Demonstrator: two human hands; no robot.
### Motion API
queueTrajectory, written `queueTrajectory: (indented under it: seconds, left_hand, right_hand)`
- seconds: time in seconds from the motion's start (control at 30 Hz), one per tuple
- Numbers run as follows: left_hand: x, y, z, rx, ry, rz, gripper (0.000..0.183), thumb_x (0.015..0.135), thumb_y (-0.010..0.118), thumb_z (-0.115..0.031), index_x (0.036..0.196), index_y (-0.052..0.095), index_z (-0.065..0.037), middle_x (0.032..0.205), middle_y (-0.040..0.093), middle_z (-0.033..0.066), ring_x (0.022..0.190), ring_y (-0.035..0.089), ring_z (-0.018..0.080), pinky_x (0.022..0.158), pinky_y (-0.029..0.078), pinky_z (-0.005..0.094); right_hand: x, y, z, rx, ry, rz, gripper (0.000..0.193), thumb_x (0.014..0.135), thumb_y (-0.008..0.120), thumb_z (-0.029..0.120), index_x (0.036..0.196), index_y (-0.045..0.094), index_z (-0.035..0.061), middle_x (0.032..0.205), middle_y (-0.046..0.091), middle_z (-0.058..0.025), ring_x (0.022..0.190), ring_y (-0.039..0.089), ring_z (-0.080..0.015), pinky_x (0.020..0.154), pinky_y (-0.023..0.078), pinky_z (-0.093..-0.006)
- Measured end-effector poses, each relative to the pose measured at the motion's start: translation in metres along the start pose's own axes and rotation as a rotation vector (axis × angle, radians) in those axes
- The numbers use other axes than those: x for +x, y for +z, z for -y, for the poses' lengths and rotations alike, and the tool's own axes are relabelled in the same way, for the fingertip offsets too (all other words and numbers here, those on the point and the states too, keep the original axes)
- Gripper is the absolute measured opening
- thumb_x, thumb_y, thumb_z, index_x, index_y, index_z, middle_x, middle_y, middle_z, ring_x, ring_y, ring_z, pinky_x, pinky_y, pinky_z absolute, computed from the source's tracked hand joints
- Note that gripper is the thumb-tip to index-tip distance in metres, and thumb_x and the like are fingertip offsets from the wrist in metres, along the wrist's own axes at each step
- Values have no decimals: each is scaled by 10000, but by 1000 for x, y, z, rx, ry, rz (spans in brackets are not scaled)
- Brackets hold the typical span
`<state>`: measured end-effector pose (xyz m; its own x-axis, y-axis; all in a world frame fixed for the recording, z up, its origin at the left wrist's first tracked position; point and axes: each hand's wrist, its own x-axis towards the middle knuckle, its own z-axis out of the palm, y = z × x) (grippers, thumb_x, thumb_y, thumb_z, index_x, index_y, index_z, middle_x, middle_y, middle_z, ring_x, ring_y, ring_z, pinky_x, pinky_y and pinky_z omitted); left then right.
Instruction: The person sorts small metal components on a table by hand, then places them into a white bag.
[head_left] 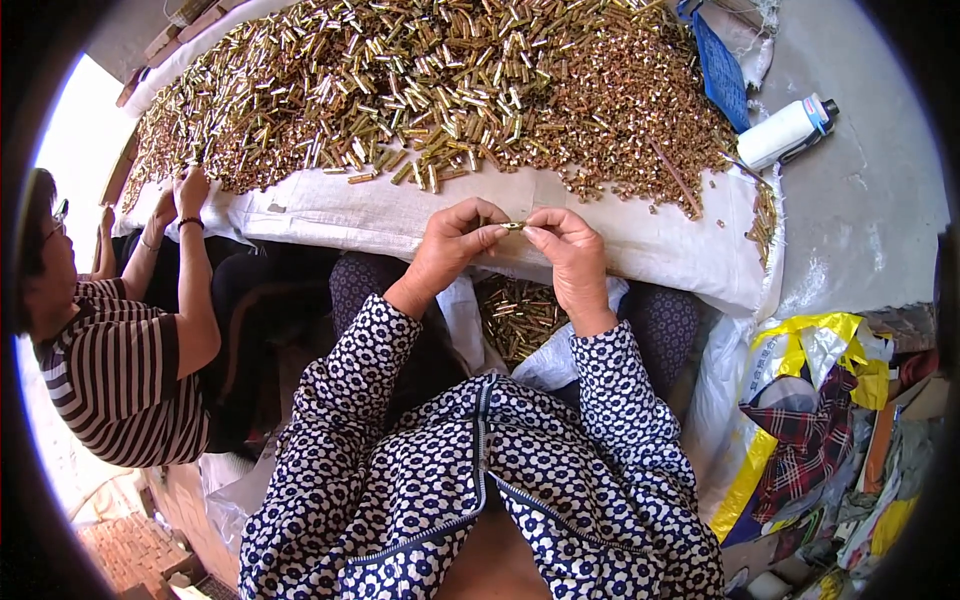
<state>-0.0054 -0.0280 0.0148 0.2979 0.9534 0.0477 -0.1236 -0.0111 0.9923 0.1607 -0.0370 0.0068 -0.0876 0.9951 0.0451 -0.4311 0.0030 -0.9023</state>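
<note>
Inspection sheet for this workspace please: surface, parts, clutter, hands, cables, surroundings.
Surface: pale sheeting, frayed at the right edge.
Parts: heap of brass-coloured tubular pieces; smaller pieces heaped to its right; more pieces lower down, between the knees.
Clutter: thin rod; white bottle and blue item at right.
Hands: left and right both pinch one small metal piece.
Cables: nothing seen.
Surroundings: co-worker in striped top at left; yellow-and-white bag, plaid cloth lower right.
</note>
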Motion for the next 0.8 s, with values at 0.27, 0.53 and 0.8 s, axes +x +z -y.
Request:
queueTrajectory:
  seconds: [0.27,0.53,0.8]
  left_hand:
    - [-1,5,4,-32,56,-100,71,826,575,-48,885,560,-11,688,549,-13,589,509,46,523,396,164]
    - [7,6,2,227,206,-13,47,819,571,-23,858,557,1,691,557,14,616,539,60,550,434,192]
    - [23,28,-6,900,464,195,86,736,563,-38,813,527,-26,726,564,153,654,581,311,573,473,347]
  right_hand:
    - [0,-1,-4,-325,-169,16,71,759,600,-6,827,604,15,804,582,6,697,522,-50,625,428,-182]
    - [-1,-9,-1,-415,-170,30,78,752,595,-14,824,602,15,799,589,4,693,524,-55,619,432,-186]
    - [8,-23,10,-1244,-418,88,134,648,550,-22,754,558,59,773,563,-96,815,531,-284,697,443,-369]
